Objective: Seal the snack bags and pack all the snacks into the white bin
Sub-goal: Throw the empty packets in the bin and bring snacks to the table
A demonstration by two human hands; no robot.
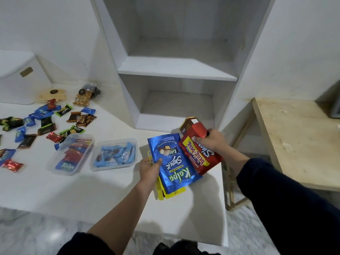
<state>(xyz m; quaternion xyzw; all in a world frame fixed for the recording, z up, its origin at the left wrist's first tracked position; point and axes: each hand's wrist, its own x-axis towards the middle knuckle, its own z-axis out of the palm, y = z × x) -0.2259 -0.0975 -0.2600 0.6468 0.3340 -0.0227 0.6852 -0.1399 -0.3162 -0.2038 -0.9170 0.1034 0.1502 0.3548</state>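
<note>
Your left hand pinches the blue Kalpa bag by its left edge, thumb on the printed face, with yellow packets fanned out beneath it in the same grip. Your right hand is closed over the top of the red Beng-Beng bag, which overlaps the blue bag's right side; a small brown box sits just behind it, touching or nearly so.

All of this hangs low and centre-right in the frame, over the near corner of the white counter. The white bin sits at the far left edge, well apart from your hands (only its curved side and a small label show).

To seal well, deal with one bag at a time. Set the red bag down flat so the right hand is free, then run thumb and forefinger along the blue bag's opening from one corner to the other, pressing the air out first. I cannot tell from here whether either bag's top is open or closed, so check by feel.

Much remains: loose wrapped candies are scattered across the left of the frame, two clear tubs of sweets stand lidless in the middle, and clear bags of nuts lie near the bin.
</note>
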